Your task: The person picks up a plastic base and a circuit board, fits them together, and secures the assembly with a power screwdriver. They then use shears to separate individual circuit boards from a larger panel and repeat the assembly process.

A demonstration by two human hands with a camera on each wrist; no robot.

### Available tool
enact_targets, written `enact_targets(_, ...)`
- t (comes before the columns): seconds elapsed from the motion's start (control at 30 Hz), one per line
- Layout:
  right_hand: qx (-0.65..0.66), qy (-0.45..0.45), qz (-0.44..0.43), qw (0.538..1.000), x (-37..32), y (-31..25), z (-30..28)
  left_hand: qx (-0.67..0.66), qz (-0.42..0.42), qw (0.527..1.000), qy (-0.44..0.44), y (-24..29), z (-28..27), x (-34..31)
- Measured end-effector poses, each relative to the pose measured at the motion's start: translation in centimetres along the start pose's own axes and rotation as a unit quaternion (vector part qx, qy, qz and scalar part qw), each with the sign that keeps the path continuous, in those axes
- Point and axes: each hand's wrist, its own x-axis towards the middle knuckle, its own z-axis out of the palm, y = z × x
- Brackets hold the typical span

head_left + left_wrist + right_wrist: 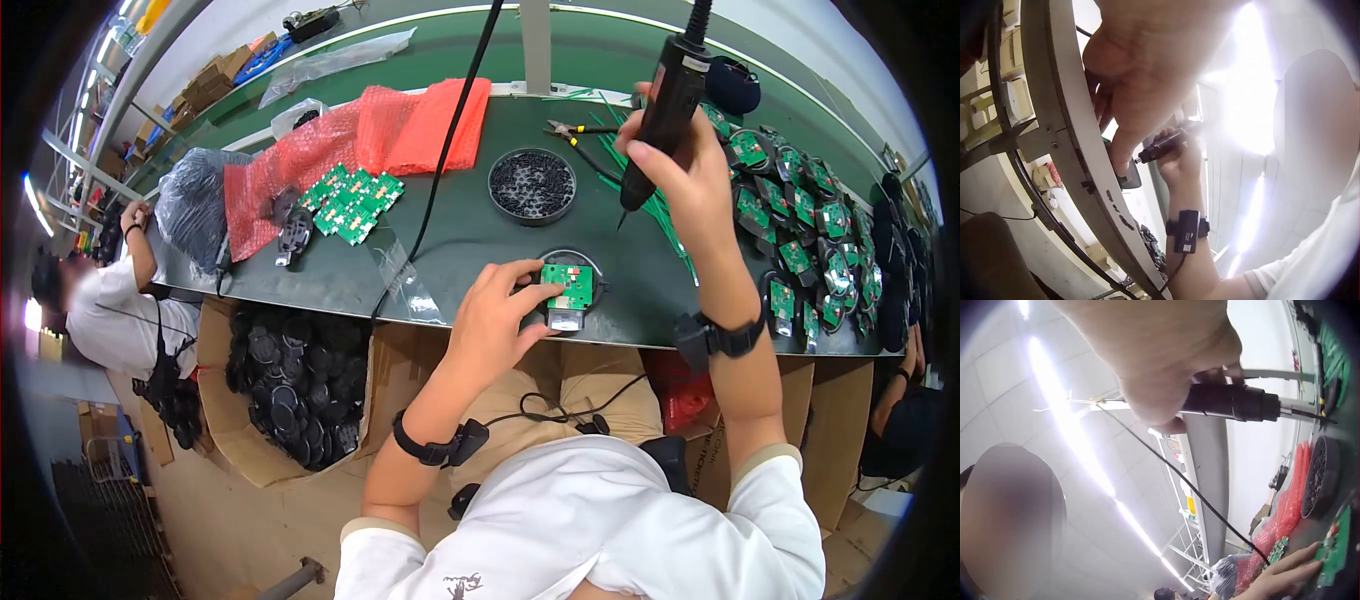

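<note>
In the head view my left hand (492, 318) holds a green circuit board (568, 287) set in a round black housing (597, 279), fingertips on the board and thumb at its lower edge. My right hand (685, 180) grips a black electric screwdriver (670, 110), its tip pointing down above the table, up and right of the board. The right wrist view shows the same screwdriver (1232, 402) in my right hand (1160, 362). In the left wrist view the left thumb presses by a dark part, with the screwdriver (1163, 145) beyond it.
A round dish of small dark screws (532, 186) stands behind the board. Pliers (585, 129) and green strips lie behind. Many assembled units (800, 215) pile at right; loose green boards (352, 203) and red bubble wrap (300, 160) lie left. A box of black parts (290, 390) stands below.
</note>
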Motion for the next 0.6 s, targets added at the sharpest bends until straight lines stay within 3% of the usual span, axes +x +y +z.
enact_targets(0.07,-0.266,0.075,-0.069,0.959,-1.9,-1.3,-1.8,-0.009,-0.004,1.000,0.009,0.1,0.0,0.1)
enact_targets(0.1,-0.301,0.129,-0.118,0.937,-3.6,-0.8,-2.9,-0.018,-0.013,1.000,0.016,0.2,0.0,0.0)
enact_targets(0.17,-0.270,0.006,0.043,0.962,-7.7,-1.8,-3.4,-0.034,-0.023,0.999,0.025,0.3,0.1,0.2)
enact_targets(0.23,-0.211,-0.127,0.195,0.949,-11.3,-1.3,-2.2,-0.050,-0.034,0.998,0.027,0.5,0.2,0.2)
enact_targets(0.27,-0.192,-0.161,0.190,0.949,-12.5,-0.2,-1.9,-0.044,-0.026,0.998,0.036,0.6,0.2,0.5)
enact_targets(0.5,-0.107,-0.096,0.098,0.985,-13.2,-0.2,-0.3,-0.071,0.020,0.987,0.146,0.6,0.9,-0.2)
enact_targets(0.6,-0.095,-0.095,0.062,0.989,-13.2,-0.6,-0.2,-0.063,0.025,0.987,0.142,0.6,0.3,-0.6)
